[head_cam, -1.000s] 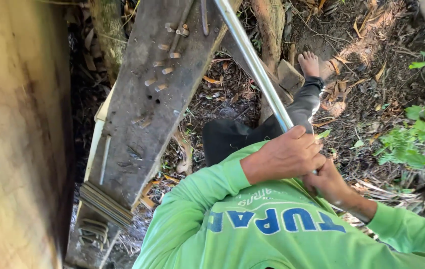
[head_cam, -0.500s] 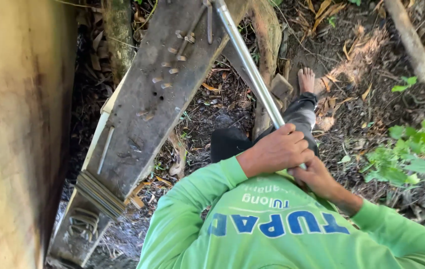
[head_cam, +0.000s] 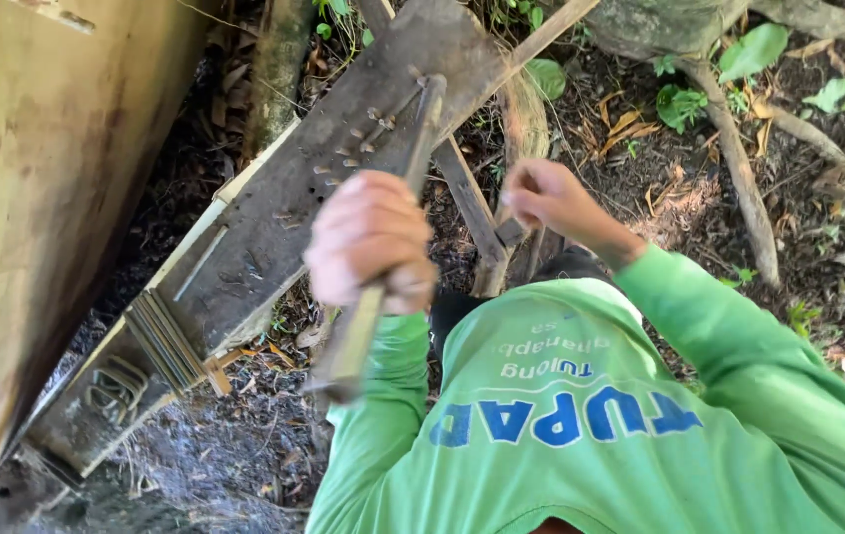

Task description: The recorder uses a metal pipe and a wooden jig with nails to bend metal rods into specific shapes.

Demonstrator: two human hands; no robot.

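shirt: my green long-sleeved shirt [head_cam: 581, 425] fills the bottom right and is cut off by the lower edge; it hides my body and most of my legs.
left hand: my left hand [head_cam: 368, 242] is wrapped tight in a fist round a long bar [head_cam: 383, 257], blurred so the fingers run together.
bar: it slants from near my left elbow up to the grey plank [head_cam: 274, 227], its upper end lying over the plank's top part by the bent nails [head_cam: 358, 148]; the lower end is smeared and hard to read.
right hand: my right hand [head_cam: 546, 198] is curled closed just right of the bar; i cannot tell whether it pinches anything, the fingertips are turned away.
plank: it runs from the bottom left corner up to the top middle, with metal strips [head_cam: 160, 341] across its lower part.
wall: a yellowish surface [head_cam: 37, 198] covers the left edge, cropped.
ground: dark soil, dry leaves and tree roots [head_cam: 739, 178] beyond, partly in shadow.
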